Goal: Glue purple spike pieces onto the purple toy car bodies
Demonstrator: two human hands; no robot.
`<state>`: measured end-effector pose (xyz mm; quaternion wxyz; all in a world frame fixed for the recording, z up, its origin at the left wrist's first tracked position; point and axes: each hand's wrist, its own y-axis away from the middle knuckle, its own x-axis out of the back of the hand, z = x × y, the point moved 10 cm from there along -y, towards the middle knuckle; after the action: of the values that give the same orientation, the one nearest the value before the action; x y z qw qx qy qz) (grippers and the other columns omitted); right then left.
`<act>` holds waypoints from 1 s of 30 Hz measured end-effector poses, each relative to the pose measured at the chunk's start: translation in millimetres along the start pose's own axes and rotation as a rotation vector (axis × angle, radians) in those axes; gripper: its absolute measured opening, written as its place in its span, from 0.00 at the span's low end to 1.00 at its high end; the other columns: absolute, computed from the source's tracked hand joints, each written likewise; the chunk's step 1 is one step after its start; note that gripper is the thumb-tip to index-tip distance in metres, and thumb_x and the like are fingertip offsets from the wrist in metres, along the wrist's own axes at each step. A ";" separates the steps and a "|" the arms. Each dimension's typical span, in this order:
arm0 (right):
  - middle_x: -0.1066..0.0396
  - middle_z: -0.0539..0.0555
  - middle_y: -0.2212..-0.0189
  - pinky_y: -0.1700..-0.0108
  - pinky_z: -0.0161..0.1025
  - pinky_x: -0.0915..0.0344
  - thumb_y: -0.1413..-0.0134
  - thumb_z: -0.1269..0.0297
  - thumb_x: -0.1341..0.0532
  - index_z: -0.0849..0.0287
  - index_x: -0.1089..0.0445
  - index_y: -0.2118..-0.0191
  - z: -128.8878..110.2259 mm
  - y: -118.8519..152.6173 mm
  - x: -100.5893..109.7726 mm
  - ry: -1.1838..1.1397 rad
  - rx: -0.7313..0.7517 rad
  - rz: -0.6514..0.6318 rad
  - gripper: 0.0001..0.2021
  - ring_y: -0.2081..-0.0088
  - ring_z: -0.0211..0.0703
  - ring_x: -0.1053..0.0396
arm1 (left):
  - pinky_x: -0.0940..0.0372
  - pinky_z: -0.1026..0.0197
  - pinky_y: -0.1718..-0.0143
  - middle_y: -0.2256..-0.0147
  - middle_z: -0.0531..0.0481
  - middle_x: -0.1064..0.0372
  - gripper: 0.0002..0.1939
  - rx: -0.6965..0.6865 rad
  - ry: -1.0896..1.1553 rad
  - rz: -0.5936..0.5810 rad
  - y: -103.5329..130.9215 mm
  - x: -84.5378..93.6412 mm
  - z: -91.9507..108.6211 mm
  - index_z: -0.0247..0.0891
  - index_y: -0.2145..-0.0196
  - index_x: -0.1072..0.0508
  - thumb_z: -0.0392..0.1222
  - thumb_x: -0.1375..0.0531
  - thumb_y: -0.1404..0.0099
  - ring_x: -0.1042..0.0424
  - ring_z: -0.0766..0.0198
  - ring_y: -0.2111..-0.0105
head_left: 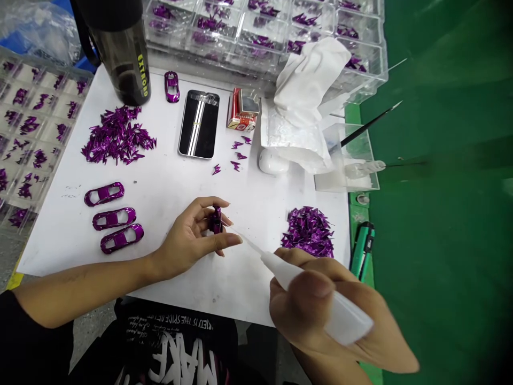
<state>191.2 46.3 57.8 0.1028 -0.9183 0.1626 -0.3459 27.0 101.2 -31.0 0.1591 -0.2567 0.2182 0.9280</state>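
My left hand (196, 227) has its fingers wrapped round a small purple toy car body (217, 219), held on edge above the white paper. In my right hand (320, 305) is a white squeeze bottle (288, 271) with a long thin nozzle (246, 240). The nozzle's tip points at the car body; whether it touches cannot be told. Left of my left hand lie three more purple car bodies (114, 218) in a stack of rows. A heap of small purple pointed pieces (308, 231) sits just beyond my right hand.
A larger purple heap (116, 136), a phone (199, 124), a red box (241, 109) and a dark bottle (124, 59) stand farther back. Compartment trays (260, 59) line the back and left. At right are crumpled tissue (308, 80), a clear holder (332, 182) and a green cutter (363, 250).
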 end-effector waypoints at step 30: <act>0.24 0.69 0.51 0.50 0.50 0.30 0.41 0.75 0.40 0.64 0.24 0.54 -116.9 -140.5 -256.3 0.456 0.362 -0.685 0.11 0.55 0.58 0.24 | 0.27 0.59 0.76 0.66 0.51 0.32 0.15 -0.053 -0.088 -0.005 3.3 13.8 5.3 0.43 0.57 0.30 0.33 0.34 0.40 0.24 0.60 0.71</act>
<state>-36.5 262.3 32.3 0.1031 -0.7867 -0.1955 -0.5764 12.2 103.4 -33.3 0.1639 -0.2203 0.1857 0.9435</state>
